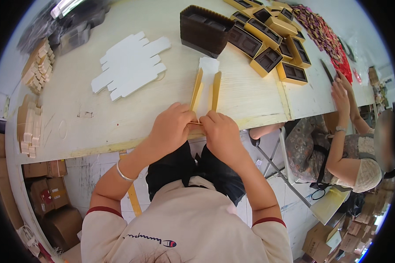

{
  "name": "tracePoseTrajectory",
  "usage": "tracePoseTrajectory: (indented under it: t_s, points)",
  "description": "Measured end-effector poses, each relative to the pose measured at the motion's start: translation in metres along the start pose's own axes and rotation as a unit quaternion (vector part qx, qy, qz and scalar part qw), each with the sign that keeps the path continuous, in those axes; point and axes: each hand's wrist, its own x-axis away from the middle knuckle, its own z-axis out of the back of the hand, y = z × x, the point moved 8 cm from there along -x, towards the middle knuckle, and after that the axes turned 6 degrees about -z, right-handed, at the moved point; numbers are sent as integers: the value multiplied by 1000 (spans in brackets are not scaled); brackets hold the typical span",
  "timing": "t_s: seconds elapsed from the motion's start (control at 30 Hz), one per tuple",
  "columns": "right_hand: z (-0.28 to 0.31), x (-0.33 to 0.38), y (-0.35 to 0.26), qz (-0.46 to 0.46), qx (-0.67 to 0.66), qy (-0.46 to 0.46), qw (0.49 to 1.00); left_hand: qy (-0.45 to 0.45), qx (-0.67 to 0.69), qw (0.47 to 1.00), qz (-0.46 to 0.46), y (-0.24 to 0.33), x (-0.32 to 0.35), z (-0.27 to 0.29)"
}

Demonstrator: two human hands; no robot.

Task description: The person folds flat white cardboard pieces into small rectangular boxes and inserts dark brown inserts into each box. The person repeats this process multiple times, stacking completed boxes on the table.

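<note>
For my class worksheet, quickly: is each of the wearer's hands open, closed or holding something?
Left hand: closed, holding the near end of a partly folded gold cardboard box.
Right hand: closed, holding the same end.

The left hand (173, 125) and right hand (219, 131) are held close together in front of the torso (188, 228), backs turned mostly upward, fingers bent in a pinching grip and fingertips drawn inward toward the narrow space between them. Behind the left hand, the left wrist (156, 141) leads into the left forearm (134, 163), which slants outward and back toward the body, while the right forearm (248, 167) slants the opposite way behind the right hand; both bent elbows stand wider apart than the hands.
</note>
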Motion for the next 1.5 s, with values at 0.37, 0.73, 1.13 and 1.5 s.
tracePoseTrajectory:
  t_s: [0.37,0.73,1.13,1.5]
  points:
    - [40,-2,41,1,87,31,996,-185,-74,976,-90,-7,-23,35]
    - [58,26,-5,40,-123,35,991,-62,43,989,-131,10,19,17]
    - [8,3,2,53,-149,-16,987,16,91,995,-29,9,10,1]
    - [22,34,-15,110,-24,1,994,8,118,993,28,4,18,-5]
